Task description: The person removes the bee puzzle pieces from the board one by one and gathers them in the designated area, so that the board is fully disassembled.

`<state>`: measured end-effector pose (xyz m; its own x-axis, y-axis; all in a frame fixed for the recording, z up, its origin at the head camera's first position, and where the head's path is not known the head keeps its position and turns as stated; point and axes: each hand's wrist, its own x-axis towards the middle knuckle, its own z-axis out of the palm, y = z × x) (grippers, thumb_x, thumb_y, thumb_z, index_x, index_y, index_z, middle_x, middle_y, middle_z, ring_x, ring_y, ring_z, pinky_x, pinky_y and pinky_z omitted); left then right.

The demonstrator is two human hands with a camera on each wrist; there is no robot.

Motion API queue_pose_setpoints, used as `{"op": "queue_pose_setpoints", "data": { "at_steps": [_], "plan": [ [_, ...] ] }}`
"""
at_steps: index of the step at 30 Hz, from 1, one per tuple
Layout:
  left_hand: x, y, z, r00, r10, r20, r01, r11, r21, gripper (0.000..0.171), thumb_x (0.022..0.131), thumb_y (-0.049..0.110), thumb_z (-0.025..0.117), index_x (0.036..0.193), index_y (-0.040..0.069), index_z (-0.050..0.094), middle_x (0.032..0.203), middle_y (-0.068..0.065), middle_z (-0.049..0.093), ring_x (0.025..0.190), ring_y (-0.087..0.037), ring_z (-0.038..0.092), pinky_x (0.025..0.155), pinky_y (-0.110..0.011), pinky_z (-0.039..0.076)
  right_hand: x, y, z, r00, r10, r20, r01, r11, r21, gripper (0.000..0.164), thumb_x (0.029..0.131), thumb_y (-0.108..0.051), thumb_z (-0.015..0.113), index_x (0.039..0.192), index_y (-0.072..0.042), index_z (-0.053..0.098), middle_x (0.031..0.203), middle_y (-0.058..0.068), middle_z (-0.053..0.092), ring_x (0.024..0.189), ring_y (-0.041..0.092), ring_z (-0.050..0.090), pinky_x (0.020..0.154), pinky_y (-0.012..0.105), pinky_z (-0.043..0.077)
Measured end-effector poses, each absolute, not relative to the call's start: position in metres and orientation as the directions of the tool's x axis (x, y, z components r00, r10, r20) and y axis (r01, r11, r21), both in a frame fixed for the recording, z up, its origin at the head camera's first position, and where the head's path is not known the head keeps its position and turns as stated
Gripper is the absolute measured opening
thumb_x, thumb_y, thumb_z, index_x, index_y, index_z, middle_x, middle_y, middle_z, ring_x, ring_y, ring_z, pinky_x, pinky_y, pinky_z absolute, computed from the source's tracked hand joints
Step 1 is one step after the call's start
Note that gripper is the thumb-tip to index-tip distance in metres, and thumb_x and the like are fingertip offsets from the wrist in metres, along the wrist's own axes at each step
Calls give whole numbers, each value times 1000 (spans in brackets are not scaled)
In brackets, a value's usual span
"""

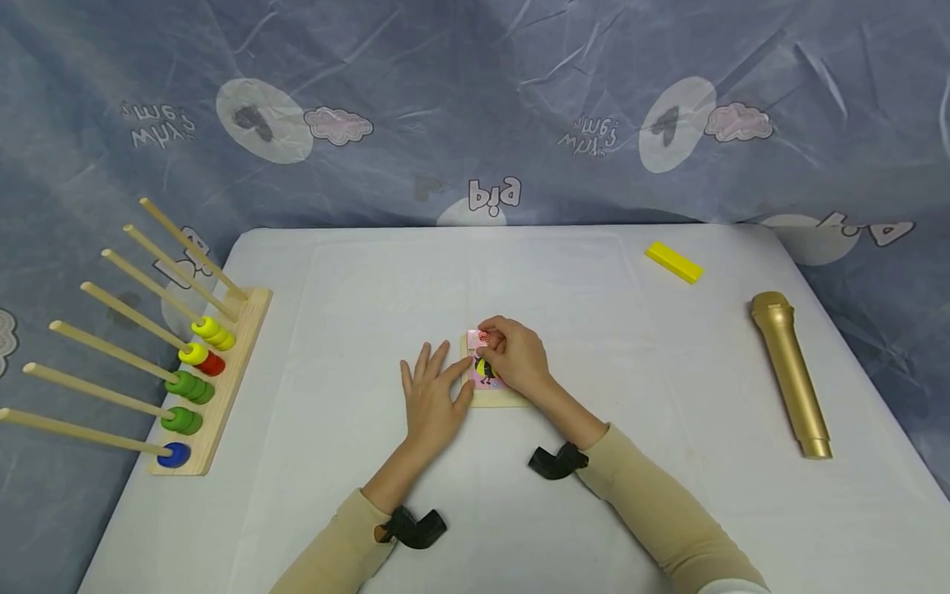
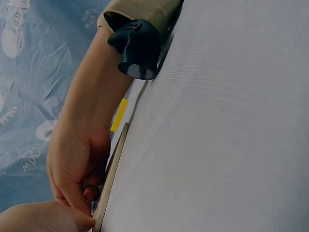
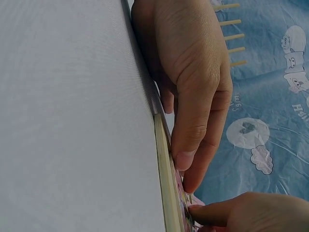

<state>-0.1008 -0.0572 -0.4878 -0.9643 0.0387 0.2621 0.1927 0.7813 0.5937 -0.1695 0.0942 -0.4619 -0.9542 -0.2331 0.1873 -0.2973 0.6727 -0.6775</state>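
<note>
A small wooden picture board (image 1: 500, 399) with a yellow-and-black bee picture (image 1: 486, 370) on pink lies flat in the middle of the table. Over its upper part, my right hand (image 1: 519, 356) pinches a pink puzzle piece (image 1: 475, 337) between thumb and fingers. That piece looks partly raised in the right wrist view, and the fingers hide much of it. My left hand (image 1: 432, 406) has its fingers spread, with thumb and index finger against the board's left edge. The board is seen edge-on (image 3: 166, 179) in the right wrist view.
A wooden bead rack (image 1: 241, 355) with slanted pegs and coloured rings stands at the left. Toward the back right lies a yellow block (image 1: 674, 262). A gold microphone-shaped object (image 1: 792, 375) lies near the right table edge. Patterned blue-grey cloth (image 1: 416, 74) hangs behind the table.
</note>
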Motion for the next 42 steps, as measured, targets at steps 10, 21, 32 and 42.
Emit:
{"op": "queue_pose_setpoints", "data": {
  "at_steps": [10,21,32,42],
  "plan": [
    [-100,-57,-487,-964,39,262,193,782,593,32,88,23,67,120,15,71,146,-16,50,144,-41,31,112,-71,9,-168,95,-463,-937,-243,251,-350,648,-677,22,84,-6,73,105,-9,67,89,8,66,64,13,50,55,24,39],
    [-101,-57,-486,-963,38,267,195,784,590,32,89,23,67,120,15,71,146,-16,50,144,-41,31,112,-71,9,-168,97,-456,-924,-262,279,-379,518,-767,22,86,4,67,107,-5,66,86,10,68,75,20,63,70,29,53],
    [-101,-57,-486,-965,33,261,189,776,602,32,89,22,66,119,15,71,147,-15,49,144,-41,30,113,-70,7,-176,136,-417,-982,-155,112,-165,385,-908,27,90,3,61,116,-4,66,93,18,65,77,31,63,65,15,50],
    [-101,-57,-488,-965,33,261,191,771,607,32,89,22,66,120,15,71,147,-16,49,145,-41,29,113,-69,7,-182,185,-426,-999,-27,46,-54,437,-898,28,91,0,62,118,-3,66,94,17,65,80,37,64,65,18,53]
  ]
}}
